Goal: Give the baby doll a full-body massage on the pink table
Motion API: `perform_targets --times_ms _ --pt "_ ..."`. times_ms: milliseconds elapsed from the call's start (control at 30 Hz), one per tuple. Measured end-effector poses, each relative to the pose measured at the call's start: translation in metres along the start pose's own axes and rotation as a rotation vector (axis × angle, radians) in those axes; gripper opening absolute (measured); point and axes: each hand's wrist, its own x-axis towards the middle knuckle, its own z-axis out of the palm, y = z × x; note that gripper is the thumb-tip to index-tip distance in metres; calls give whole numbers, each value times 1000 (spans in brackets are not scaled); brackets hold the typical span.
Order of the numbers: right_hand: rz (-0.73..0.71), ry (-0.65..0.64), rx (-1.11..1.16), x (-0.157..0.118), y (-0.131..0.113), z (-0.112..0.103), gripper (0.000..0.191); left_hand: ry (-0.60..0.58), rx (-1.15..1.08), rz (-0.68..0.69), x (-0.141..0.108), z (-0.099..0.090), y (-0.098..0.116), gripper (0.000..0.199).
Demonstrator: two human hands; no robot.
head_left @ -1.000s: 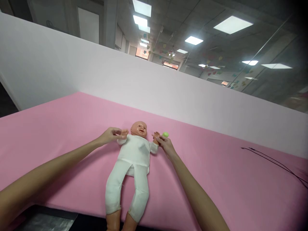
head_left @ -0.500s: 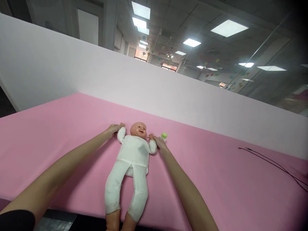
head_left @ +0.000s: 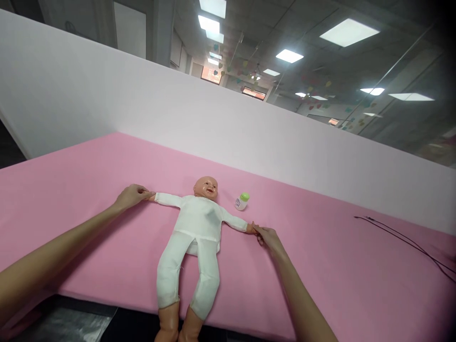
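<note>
A baby doll (head_left: 199, 218) with a white cloth body lies on its back on the pink padded surface (head_left: 313, 266), head away from me. Its arms are stretched straight out to both sides. My left hand (head_left: 132, 195) is closed around the doll's hand on the left. On the other side, my right hand (head_left: 269, 238) pinches the doll's other hand between thumb and fingers. Just above that outstretched doll arm is a small white bottle (head_left: 241, 203) with a green cap, touched by neither hand. The doll's bare feet point toward me at the near edge.
A white wall panel (head_left: 228, 128) borders the far side of the pink surface. Thin dark cables (head_left: 402, 236) lie on the right. Beyond the panel there is a glass partition with ceiling lights behind it.
Both my hands have moved outward, drawing the doll's bent arms from beside its head to straight out sideways. The bottle, partly covered by my right hand before, now shows fully.
</note>
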Motion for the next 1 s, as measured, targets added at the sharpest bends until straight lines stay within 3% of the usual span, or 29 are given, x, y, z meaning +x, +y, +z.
perform_targets --times_ms 100,200,300,400,467,533,633,700,833,1000 --pt "-21 63 -202 5 -1 0 49 36 21 -17 2 0 4 38" --pt "-80 208 -349 9 -11 -5 41 184 11 118 -4 8 28 48" --pt "-235 292 -407 16 -29 -7 40 257 -154 405 -20 37 84 43" --pt "-424 243 -391 24 -51 -1 38 17 -439 560 -36 88 158 38" --pt "-493 215 -398 30 -64 6 40 -221 -693 488 -39 128 204 39" --pt "-548 226 -442 35 -71 15 43 -483 -971 227 -37 168 237 46" --pt "-695 216 -544 45 -71 29 49 -602 -1246 -270 -25 216 263 61" --pt "-770 157 -607 52 -65 38 59 -607 -1298 -399 -17 237 269 69" --pt "-800 104 -648 66 -54 44 69 -640 -1320 -392 -9 253 268 72" --pt "-809 79 -604 62 -57 38 59 -659 -1349 -378 -9 245 263 77"
